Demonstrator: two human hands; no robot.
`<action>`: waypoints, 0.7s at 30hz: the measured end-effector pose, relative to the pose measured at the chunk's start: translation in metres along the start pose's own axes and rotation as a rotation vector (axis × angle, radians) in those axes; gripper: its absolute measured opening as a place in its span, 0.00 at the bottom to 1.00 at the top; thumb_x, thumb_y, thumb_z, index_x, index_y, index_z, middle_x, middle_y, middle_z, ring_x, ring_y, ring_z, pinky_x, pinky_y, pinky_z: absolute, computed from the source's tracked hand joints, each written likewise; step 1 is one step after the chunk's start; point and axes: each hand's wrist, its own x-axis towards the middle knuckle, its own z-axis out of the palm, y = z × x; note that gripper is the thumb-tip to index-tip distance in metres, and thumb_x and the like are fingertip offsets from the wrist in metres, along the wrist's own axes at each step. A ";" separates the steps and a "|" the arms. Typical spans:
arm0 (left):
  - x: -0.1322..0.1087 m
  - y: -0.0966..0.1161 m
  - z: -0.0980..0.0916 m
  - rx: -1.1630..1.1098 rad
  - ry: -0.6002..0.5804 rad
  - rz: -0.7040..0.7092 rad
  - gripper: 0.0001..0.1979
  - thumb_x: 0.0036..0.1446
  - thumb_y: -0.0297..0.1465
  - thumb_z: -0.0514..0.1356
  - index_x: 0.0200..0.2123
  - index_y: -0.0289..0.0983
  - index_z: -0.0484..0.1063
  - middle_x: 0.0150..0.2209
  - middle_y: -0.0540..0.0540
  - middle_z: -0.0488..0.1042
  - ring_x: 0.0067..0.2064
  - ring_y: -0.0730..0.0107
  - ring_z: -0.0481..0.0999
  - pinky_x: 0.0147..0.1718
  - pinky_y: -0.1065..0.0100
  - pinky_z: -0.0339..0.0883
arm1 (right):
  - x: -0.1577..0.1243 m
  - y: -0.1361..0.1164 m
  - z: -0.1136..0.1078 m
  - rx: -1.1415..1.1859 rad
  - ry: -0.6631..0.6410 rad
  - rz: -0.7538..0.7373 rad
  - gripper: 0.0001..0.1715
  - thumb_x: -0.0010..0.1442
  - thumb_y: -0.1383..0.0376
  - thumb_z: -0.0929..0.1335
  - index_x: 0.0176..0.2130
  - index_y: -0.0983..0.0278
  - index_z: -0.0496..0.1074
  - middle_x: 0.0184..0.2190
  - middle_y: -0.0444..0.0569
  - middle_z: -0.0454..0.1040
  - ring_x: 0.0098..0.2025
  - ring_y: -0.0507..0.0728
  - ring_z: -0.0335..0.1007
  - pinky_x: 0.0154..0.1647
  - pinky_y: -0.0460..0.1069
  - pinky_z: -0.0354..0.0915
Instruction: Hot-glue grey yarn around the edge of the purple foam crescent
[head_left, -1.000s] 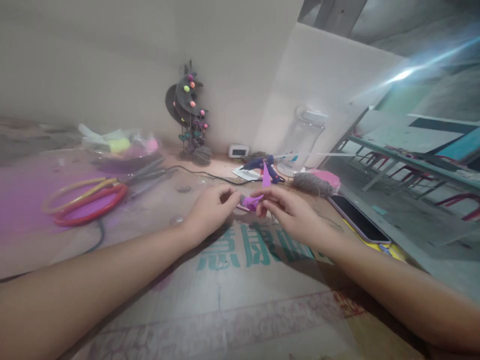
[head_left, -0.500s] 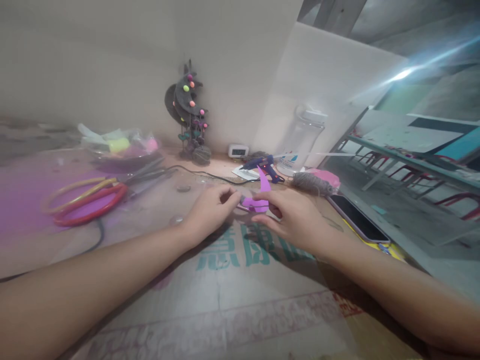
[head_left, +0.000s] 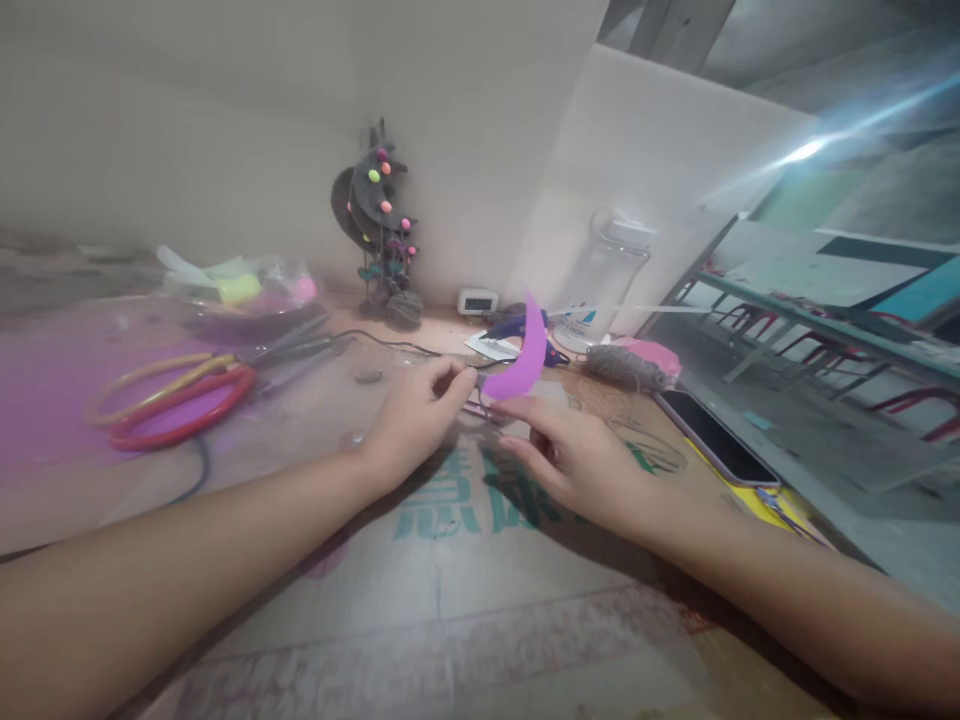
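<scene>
My left hand (head_left: pixel 427 415) is closed, its thumb and forefinger pinching the lower end of a purple crescent-shaped cutout (head_left: pixel 531 352). The cutout's pointed tip stands upward. My right hand (head_left: pixel 574 450) is just right of and below it, with fingers curled and the forefinger near the cutout's lower edge. A thin dark strand of yarn (head_left: pixel 486 403) runs from the pinched end toward the right fingertips. Exactly how the right fingers grip it is partly hidden. Behind the cutout lies a blue glue gun (head_left: pixel 517 325), partly covered.
Red-and-yellow-handled scissors (head_left: pixel 180 425) lie left, before a clear bowl (head_left: pixel 240 310) of colourful bits. A dark crescent ornament (head_left: pixel 375 200) leans on the wall. Further right are a small clock (head_left: pixel 478 301), a bottle (head_left: pixel 600 280), a grey yarn bundle (head_left: pixel 626 368) and a phone (head_left: pixel 716 435).
The purple cutout has turned and risen, now showing its full crescent above the right fingers. My right hand has moved slightly down, off the front of it. My left hand keeps its pinch.
</scene>
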 end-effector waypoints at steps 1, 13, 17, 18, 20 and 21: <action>0.000 -0.001 0.000 0.001 0.011 0.011 0.14 0.62 0.36 0.51 0.28 0.36 0.68 0.28 0.50 0.70 0.32 0.69 0.68 0.33 0.69 0.60 | 0.001 -0.001 0.002 0.068 -0.039 0.081 0.20 0.64 0.63 0.65 0.54 0.65 0.69 0.38 0.52 0.78 0.31 0.54 0.72 0.35 0.50 0.67; 0.001 0.005 0.003 0.059 -0.109 -0.028 0.12 0.57 0.34 0.54 0.22 0.37 0.63 0.23 0.53 0.65 0.28 0.71 0.65 0.30 0.70 0.57 | 0.003 0.006 0.015 0.266 -0.058 0.289 0.09 0.61 0.63 0.67 0.41 0.64 0.72 0.26 0.43 0.72 0.27 0.51 0.66 0.29 0.46 0.62; -0.001 0.008 0.002 0.087 -0.141 -0.004 0.12 0.58 0.33 0.53 0.22 0.37 0.63 0.23 0.52 0.66 0.29 0.70 0.65 0.31 0.69 0.57 | 0.000 0.010 0.007 -0.191 0.053 -0.109 0.13 0.66 0.64 0.62 0.35 0.66 0.73 0.29 0.51 0.75 0.31 0.55 0.68 0.32 0.49 0.60; -0.002 0.008 0.002 0.093 -0.163 -0.006 0.13 0.58 0.34 0.53 0.22 0.37 0.63 0.23 0.52 0.67 0.29 0.70 0.66 0.31 0.69 0.57 | 0.000 0.012 0.006 -0.271 0.075 -0.189 0.14 0.67 0.64 0.61 0.36 0.66 0.73 0.30 0.52 0.75 0.32 0.55 0.68 0.32 0.49 0.60; -0.003 0.009 0.002 0.103 -0.219 -0.025 0.13 0.59 0.35 0.52 0.24 0.37 0.65 0.23 0.51 0.69 0.29 0.68 0.68 0.31 0.68 0.58 | -0.001 0.014 0.004 -0.359 0.100 -0.273 0.15 0.68 0.64 0.60 0.37 0.66 0.74 0.31 0.53 0.75 0.32 0.56 0.69 0.33 0.49 0.60; -0.004 0.009 0.002 0.104 -0.245 -0.036 0.13 0.59 0.36 0.52 0.25 0.37 0.66 0.23 0.51 0.70 0.29 0.68 0.68 0.30 0.68 0.58 | -0.001 0.015 0.003 -0.374 0.115 -0.286 0.14 0.68 0.64 0.60 0.38 0.65 0.73 0.31 0.52 0.76 0.32 0.55 0.69 0.33 0.49 0.61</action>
